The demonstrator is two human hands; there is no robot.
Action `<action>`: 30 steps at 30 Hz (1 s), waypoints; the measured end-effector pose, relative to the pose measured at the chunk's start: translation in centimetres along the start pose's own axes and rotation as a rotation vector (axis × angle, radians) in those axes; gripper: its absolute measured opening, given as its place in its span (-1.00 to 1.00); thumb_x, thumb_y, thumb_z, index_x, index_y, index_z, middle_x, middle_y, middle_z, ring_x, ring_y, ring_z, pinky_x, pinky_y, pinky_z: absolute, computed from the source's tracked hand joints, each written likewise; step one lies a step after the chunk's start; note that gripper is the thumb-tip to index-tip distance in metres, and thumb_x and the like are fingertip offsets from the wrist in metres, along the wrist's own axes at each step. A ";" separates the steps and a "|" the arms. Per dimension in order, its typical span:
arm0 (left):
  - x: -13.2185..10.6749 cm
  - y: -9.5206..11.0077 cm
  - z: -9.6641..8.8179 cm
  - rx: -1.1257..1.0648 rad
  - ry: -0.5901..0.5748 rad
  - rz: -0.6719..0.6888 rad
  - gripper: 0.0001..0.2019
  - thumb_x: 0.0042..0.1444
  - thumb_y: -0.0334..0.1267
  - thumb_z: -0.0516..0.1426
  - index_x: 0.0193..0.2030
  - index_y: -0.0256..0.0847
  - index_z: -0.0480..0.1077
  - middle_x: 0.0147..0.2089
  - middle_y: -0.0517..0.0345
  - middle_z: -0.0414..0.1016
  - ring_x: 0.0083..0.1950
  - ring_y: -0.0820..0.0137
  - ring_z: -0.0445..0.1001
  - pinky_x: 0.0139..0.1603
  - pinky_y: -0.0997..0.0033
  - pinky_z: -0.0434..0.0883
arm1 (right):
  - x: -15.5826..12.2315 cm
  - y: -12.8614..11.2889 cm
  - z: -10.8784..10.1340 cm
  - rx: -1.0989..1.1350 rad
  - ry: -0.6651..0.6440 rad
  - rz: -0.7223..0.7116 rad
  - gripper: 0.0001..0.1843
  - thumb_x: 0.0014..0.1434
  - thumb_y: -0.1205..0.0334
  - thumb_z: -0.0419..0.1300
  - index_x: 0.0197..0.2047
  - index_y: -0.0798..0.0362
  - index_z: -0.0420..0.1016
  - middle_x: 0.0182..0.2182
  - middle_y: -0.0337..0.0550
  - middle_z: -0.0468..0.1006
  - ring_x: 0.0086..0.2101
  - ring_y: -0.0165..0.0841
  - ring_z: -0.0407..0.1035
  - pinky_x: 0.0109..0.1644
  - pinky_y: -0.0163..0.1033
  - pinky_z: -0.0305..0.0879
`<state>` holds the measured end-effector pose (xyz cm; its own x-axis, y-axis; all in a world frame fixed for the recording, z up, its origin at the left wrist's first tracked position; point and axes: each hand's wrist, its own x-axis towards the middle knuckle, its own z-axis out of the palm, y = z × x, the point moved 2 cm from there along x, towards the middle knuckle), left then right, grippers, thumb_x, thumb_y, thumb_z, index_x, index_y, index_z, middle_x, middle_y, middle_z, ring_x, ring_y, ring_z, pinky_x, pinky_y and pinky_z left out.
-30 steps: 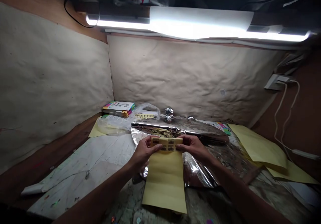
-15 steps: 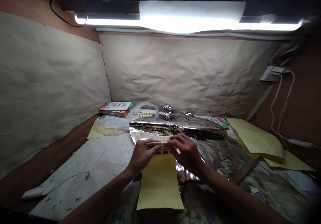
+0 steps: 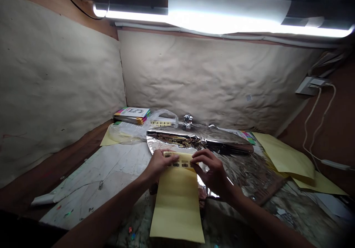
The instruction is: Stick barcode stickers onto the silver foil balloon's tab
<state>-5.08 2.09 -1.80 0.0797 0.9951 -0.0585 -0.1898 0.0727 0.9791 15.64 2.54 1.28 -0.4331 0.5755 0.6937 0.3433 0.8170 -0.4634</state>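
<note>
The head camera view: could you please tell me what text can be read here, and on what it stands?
"5": on the stack of colourful booklets.
Yellow strip of printed labels: too blurred to read.
Yellow label sheet in the clear plastic bag: too small to read.

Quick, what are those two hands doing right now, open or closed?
Left hand: closed, holding the yellow paper strip.
Right hand: curled against the strip's right end; whether it grips cannot be told.
</note>
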 end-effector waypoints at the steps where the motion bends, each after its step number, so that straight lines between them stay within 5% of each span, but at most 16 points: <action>1: 0.3 0.2 -0.6 -0.015 -0.001 -0.030 -0.56 -0.16 -0.09 0.38 -0.19 -0.36 0.51 -0.33 -0.08 0.59 -0.39 0.27 0.54 -0.36 0.33 0.47 | -0.3 -0.1 -0.4 0.091 -0.003 0.109 -0.91 0.21 0.23 0.19 -0.30 0.01 0.51 -0.27 -0.09 0.51 -0.22 -0.27 0.39 -0.14 -0.16 0.34; 6: 1.3 1.8 -3.9 0.040 -0.117 -0.171 -0.54 -0.25 -0.20 0.43 -0.20 -0.39 0.51 -0.33 -0.12 0.59 -0.37 0.24 0.55 -0.35 0.34 0.48 | -3.5 0.5 -1.2 0.478 -0.203 0.734 -0.70 0.07 -0.01 0.29 -0.36 0.08 0.50 -0.51 -0.21 0.47 -0.52 -0.41 0.30 -0.45 -0.31 0.24; 9: 1.4 2.2 -5.0 0.164 -0.155 -0.210 -0.53 -0.20 -0.15 0.41 -0.16 -0.36 0.50 -0.30 -0.11 0.59 -0.33 0.22 0.56 -0.34 0.34 0.48 | -5.5 0.8 -0.9 0.506 -0.276 0.904 -0.65 -0.03 -0.06 0.34 -0.41 0.09 0.50 -0.56 -0.24 0.46 -0.56 -0.44 0.27 -0.50 -0.33 0.19; 18: 2.2 -0.3 -4.8 0.257 -0.232 -0.306 -0.49 -0.22 -0.14 0.41 -0.11 -0.35 0.50 -0.28 -0.08 0.60 -0.24 0.17 0.57 -0.25 0.28 0.51 | -6.7 1.0 -0.4 0.383 -0.355 0.857 -0.75 0.06 0.06 0.29 -0.37 0.11 0.55 -0.42 -0.17 0.57 -0.39 -0.35 0.40 -0.30 -0.30 0.26; 30: 2.1 -0.2 -4.8 0.312 -0.265 -0.302 -0.49 -0.20 -0.10 0.39 -0.10 -0.34 0.50 -0.24 -0.09 0.61 -0.22 0.12 0.58 -0.25 0.28 0.50 | -6.5 0.5 0.1 0.072 -0.276 0.842 -0.85 0.09 0.17 0.22 -0.39 0.06 0.55 -0.43 -0.22 0.60 -0.37 -0.33 0.45 -0.29 -0.30 0.27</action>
<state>-9.54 4.46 -3.03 0.3396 0.8785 -0.3359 0.1780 0.2906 0.9401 18.58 -0.81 -3.53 -0.2492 0.9674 -0.0458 0.5892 0.1139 -0.7999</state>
